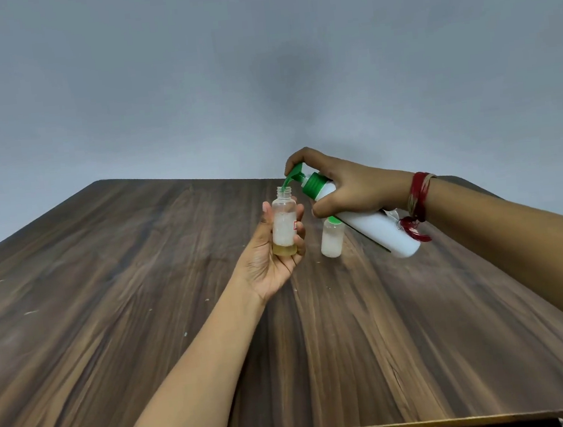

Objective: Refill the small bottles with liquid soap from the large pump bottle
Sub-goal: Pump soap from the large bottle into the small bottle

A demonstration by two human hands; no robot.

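Because the soap must fall straight into a narrow neck, your left hand grips the small bottle upright and lifted above the table. The thumb is on one side and the fingers are curled around the other, so the open neck stands free above your fingers.

Your right hand is wrapped around the upper part of the large pump bottle. One finger lies on top of the green pump head, either ready to press or pressing; I cannot tell which. You hold this bottle tilted, with its base low and toward your right wrist, and I judge that this is to make the spout point down. The tip of the spout sits at the mouth of the small bottle, touching it or just inside it.

Inside the bottle in your left hand there is a shallow layer of yellowish liquid at the bottom. Above it the wall has a whitish, foamy coat, and most of the bottle is not yet filled. The large bottle is opaque white, so its level is hidden.

Just under your right hand, between both hands, a second small bottle stands on the wooden table. It has what looks like a green cap. It is whitish inside, and I cannot say how full it is. A red thread band goes around your right wrist.
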